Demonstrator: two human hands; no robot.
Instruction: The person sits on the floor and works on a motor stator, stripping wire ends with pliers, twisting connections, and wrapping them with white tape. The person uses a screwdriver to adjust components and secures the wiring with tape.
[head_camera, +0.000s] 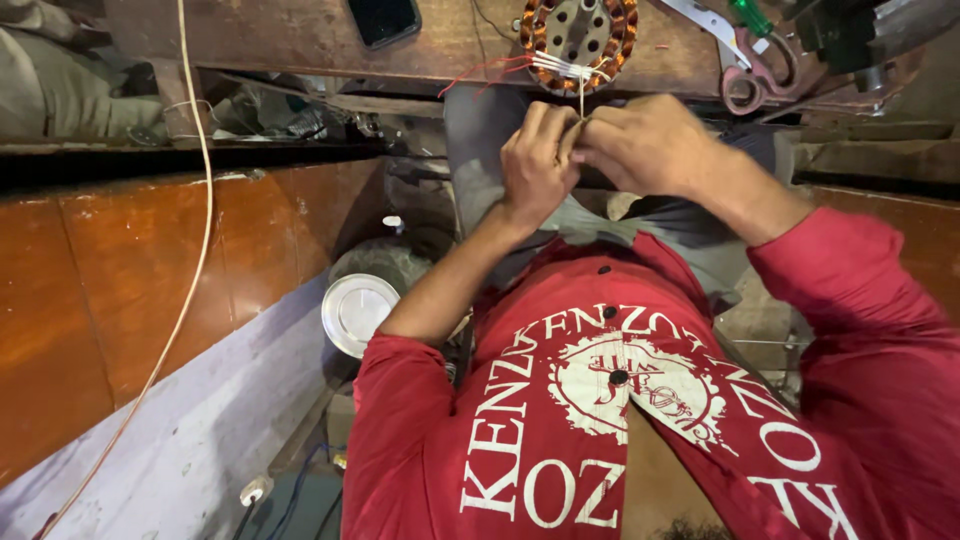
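Both hands are working close together just in front of the workbench (300, 40) edge: left hand (535, 165) and right hand (650, 145) are each pinching the same thin lead wire (581, 100), fingers closed narrow on it, tips nearly touching. The wire is running up from the pinch to the stator (580, 35), a round metal core w/ copper windings lying flat on the bench, white leads bunching at its near rim. Judging by looks, the wire is light, thin, springy & prob. easy to kink or snap, so gripping it close to the working spot w/ fingertips seems best; the stator looks heavy & stiff enough to be staying put, best grasped by its outer rim, not the fragile windings. Scissors (750, 75) are lying on the bench to the right, a dark phone (385, 18) to the left.
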